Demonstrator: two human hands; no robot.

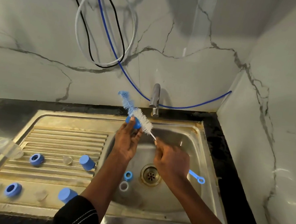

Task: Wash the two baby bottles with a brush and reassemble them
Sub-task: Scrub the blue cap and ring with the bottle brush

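Over sink (199, 161), left hand (125, 145) gripping blue cap (134, 123) perhaps, right hand (171, 163) holding brush (140, 117), faucet (155, 96) behind

Both forearms reach forward, the left hand (126, 142) raised with fingers curled round a round blue plastic cap (134, 123) — the right hand (171, 161) just beside it, pinching the thin stem of a white-bristled bottle brush (140, 118).
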